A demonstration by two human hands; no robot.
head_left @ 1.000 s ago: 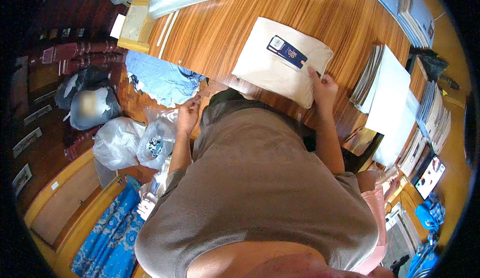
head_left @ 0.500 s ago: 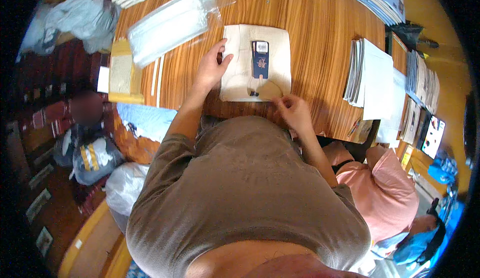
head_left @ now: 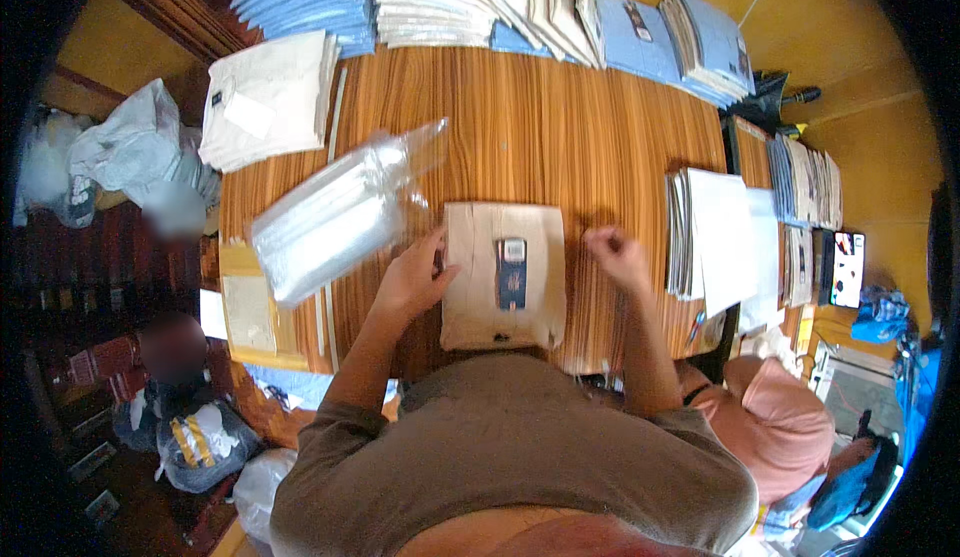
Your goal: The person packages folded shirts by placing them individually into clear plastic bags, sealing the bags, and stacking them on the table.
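Note:
A folded beige garment (head_left: 470, 307), perhaps trousers or a shirt, lies flat on the wooden table in front of me. A dark blue hang tag (head_left: 512, 282) with a white label at its far end rests on its middle. Near the garment's close edge is a small dark piece (head_left: 500, 338). My left hand (head_left: 412, 279) is open at the garment's left edge, thumb apart from the fingers. My right hand (head_left: 620, 257) is raised to the right of the garment, apart from it, fingers curled together; anything between the fingertips is too small to make out.
Clear plastic bags (head_left: 325, 222) lie left of the garment. Stacks of folded blue garments (head_left: 310, 7) and cream garments (head_left: 435, 7) line the far edge. White sheets (head_left: 715, 237) lie on a pile at the right. Beside me at the right sits a person in pink (head_left: 775, 422).
My view has tilted up, bringing the far stacks into sight. My right hand has moved from the garment's near right corner outward and away to the right. My left hand stays by the left edge.

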